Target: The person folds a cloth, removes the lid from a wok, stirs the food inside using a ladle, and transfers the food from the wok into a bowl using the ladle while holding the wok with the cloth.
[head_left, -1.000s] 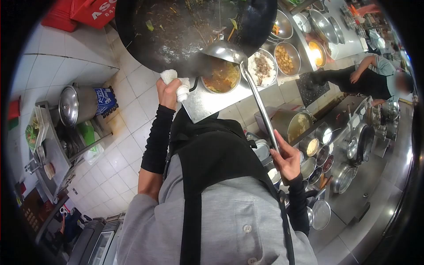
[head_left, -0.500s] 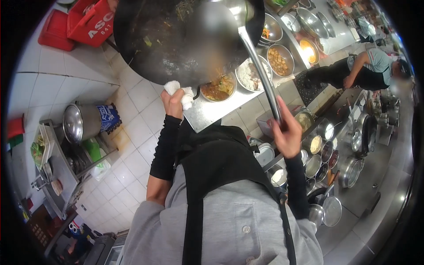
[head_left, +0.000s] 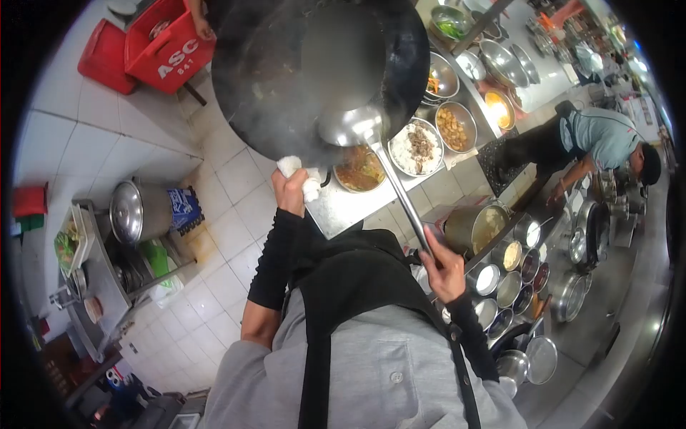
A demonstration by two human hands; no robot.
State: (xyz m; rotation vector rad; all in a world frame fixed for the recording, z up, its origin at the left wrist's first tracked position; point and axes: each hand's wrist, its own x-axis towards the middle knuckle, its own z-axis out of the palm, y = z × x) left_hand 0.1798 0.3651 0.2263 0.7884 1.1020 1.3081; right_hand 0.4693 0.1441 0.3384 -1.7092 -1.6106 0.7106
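Note:
My left hand is closed round a white cloth at the near rim of a large black wok. Steam and a blur hide much of the wok's inside. In my right hand is the long handle of a metal ladle, its bowl over the wok's near right edge. Just below the ladle, a bowl of brown and yellow food stands on a metal counter. Beside it are a bowl of white rice topped with brown pieces and a bowl of browned chunks.
A red crate stands at the upper left, with another person's hand beside it. A lidded pot is on the left. Several containers and a large pot line the right, where a co-worker bends forward.
The ladle swung up over the wok, then came back to its near edge, and my right hand lowered with it. My left hand stayed on the cloth. The co-worker leaned further toward the containers.

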